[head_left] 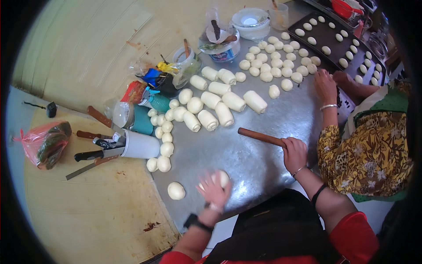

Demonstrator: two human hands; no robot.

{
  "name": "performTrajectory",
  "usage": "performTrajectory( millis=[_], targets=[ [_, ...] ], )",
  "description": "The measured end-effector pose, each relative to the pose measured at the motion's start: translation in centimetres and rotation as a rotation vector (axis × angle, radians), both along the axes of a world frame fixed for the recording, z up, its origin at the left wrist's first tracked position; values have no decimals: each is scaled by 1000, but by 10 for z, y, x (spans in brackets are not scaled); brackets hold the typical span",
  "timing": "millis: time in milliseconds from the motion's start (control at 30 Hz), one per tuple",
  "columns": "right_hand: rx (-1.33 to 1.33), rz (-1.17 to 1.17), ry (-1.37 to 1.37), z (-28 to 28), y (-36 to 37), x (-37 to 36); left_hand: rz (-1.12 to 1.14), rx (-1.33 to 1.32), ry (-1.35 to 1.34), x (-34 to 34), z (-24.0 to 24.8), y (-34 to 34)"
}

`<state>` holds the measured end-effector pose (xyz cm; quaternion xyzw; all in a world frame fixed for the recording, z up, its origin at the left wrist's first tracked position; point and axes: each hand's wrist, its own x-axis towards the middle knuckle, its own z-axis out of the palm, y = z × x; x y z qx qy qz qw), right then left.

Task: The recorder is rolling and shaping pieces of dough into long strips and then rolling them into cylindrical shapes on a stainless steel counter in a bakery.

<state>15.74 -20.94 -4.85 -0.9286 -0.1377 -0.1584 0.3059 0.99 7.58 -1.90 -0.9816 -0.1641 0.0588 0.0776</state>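
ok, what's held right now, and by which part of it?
Right hand holds the wooden rolling pin by its near end. Left hand is blurred at a dough ball; can't tell whether it grips.

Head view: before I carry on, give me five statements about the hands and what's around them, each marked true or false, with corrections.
1. The right hand holds a wooden rolling pin. True.
2. The left hand grips a knife. False: it is over a dough ball.
3. Another dough ball lies left of that hand. True.
4. The black baking tray is bare. False: white dough pieces lie on it.
5. A pink plastic bag lies left of the knives. True.
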Motion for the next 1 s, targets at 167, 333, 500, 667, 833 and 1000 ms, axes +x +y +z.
performTrajectory(
  millis=[167,333,500,667,833,1000],
  targets=[
    [-7,20,-1,8,5,-1,293,-161,-415,128,3,84],
    [-2,-15,10,1,-1,0,321,-269,-19,104,17,32],
    [-2,11,36,5,-1,6,-18,-307,149,-2,56,-11],
    [22,13,-21,8,4,-3,-144,-594,-27,-8,27,62],
    [41,28,27,6,2,0,519,-1252,-75,13,43,99],
    [49,5,21,6,-2,-3,973,-2086,-342,28,67,70]
  ],
)
